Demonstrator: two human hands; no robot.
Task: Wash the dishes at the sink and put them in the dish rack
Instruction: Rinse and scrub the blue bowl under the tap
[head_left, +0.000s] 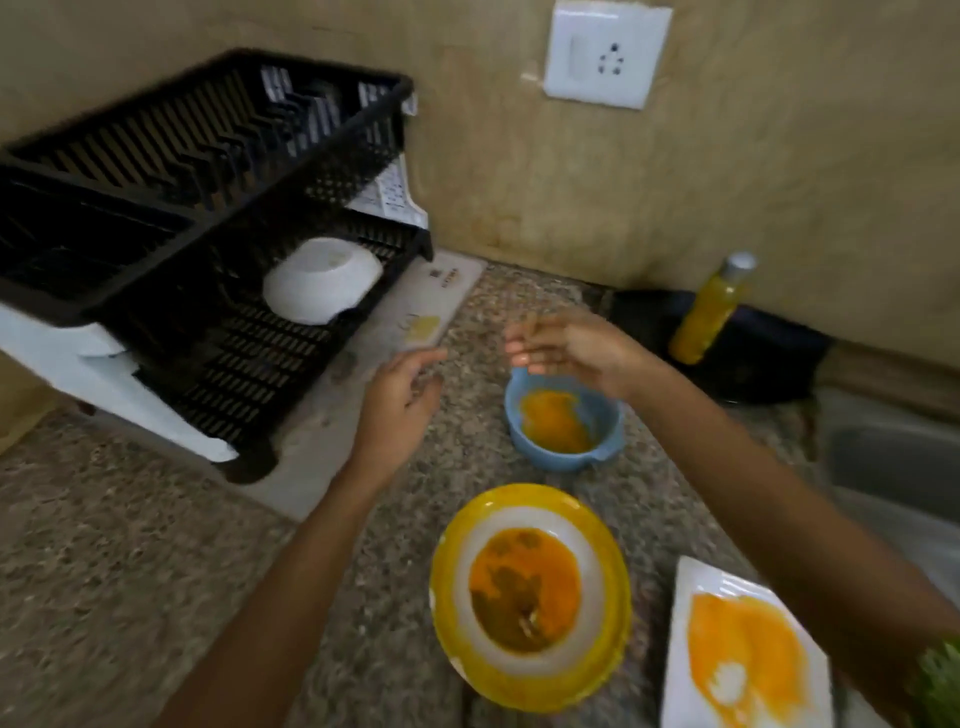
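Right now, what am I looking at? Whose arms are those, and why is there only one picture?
There is no robot here. A person wears one camera on the head, so you see their own arms from above. The left hand and right hand both hover over the stone counter, fingers relaxed, holding nothing. Below the right hand sits a blue bowl smeared with orange sauce. Nearer are a yellow plate and a white plate, both dirty. One clean white bowl lies upside down in the black dish rack. The sink's edge shows at the right.
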